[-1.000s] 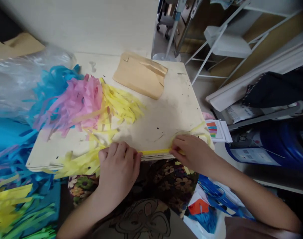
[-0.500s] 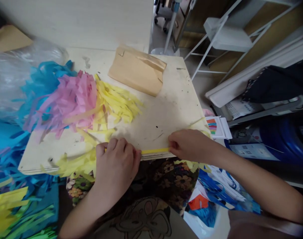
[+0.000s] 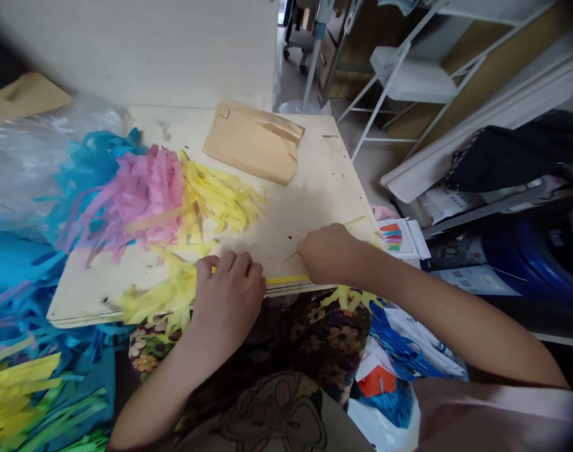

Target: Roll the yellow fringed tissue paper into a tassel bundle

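Observation:
A yellow paper tassel point(image 3: 286, 279) lies along the front edge of the wooden table, its middle drawn into a narrow band. My left hand point(image 3: 230, 287) is closed over this band with curled fingers, pressing it near the edge. Closed in a fist, my right hand point(image 3: 331, 254) grips the band's other end; its fingertips are hidden. Loose fringe point(image 3: 157, 300) spreads out left of my left hand, partly over the edge. More yellow strips hang below my right wrist.
On the table point(image 3: 321, 188) lie pink point(image 3: 149, 194), blue point(image 3: 91, 166) and yellow tassels point(image 3: 220, 194) and a brown paper bag point(image 3: 253, 141). Clear plastic point(image 3: 22, 166) is at left, with more fringe below. A printed box point(image 3: 402, 238) stands right of the table, with a white folding chair point(image 3: 413, 75) behind.
My right hand has shifted left and slightly up, turning over, and now sits closer to my left hand. The left hand still presses the band. The camera view has shifted slightly.

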Motion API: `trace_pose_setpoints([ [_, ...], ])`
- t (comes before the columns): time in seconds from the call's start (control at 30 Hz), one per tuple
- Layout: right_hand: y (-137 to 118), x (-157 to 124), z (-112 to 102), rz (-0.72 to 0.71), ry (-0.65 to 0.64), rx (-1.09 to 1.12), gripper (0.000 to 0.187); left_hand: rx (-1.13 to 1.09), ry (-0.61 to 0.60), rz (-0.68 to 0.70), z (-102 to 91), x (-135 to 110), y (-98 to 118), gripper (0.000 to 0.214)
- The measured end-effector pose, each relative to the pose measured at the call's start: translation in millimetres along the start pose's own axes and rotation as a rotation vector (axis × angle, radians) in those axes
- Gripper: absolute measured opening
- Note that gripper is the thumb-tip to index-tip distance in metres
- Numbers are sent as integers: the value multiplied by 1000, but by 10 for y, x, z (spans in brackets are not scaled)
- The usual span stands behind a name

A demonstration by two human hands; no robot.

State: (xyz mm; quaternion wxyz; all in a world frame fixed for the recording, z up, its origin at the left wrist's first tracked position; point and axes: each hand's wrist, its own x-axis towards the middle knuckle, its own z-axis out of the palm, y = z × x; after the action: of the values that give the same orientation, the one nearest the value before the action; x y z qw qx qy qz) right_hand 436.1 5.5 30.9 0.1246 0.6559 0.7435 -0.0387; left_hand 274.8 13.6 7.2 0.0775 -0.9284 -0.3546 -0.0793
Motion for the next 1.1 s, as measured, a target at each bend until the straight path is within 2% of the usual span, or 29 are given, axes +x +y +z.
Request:
trace_pose_setpoints([
  [0.07, -29, -134, 9, -72, -6, -45, 7, -29, 20, 75, 12, -2, 8, 14],
  [0.17, -90, -332, 28, -71, 105, -90, 11, -44, 60, 132, 10, -38, 56, 18],
  [0.3, -199, -514, 137, -20, 245, -132, 19, -24, 127, 85, -8, -161, 156, 22],
  [0.47, -392, -645, 410, 16, 470, -267, 23, -22, 226, -3, 60, -366, 243, 27],
  [0.6, -531, -651, 573, 12, 616, -312, 25, -25, 210, -27, 145, -465, 285, 32],
  [0.73, -617, -590, 627, 135, 714, -229, 25, 8, 196, -39, 180, -505, 329, 35],
  [0.83, -636, -554, 626, 263, 733, -176, 26, 17, 181, -60, 193, -520, 351, 36],
  [0.93, -623, -526, 602, 361, 680, -116, 28, -2, 173, -70, 204, -525, 364, 38],
  [1.1, -673, -450, 516, 476, 657, -58, 47, -34, 196, -93, 227, -526, 389, 39],
])
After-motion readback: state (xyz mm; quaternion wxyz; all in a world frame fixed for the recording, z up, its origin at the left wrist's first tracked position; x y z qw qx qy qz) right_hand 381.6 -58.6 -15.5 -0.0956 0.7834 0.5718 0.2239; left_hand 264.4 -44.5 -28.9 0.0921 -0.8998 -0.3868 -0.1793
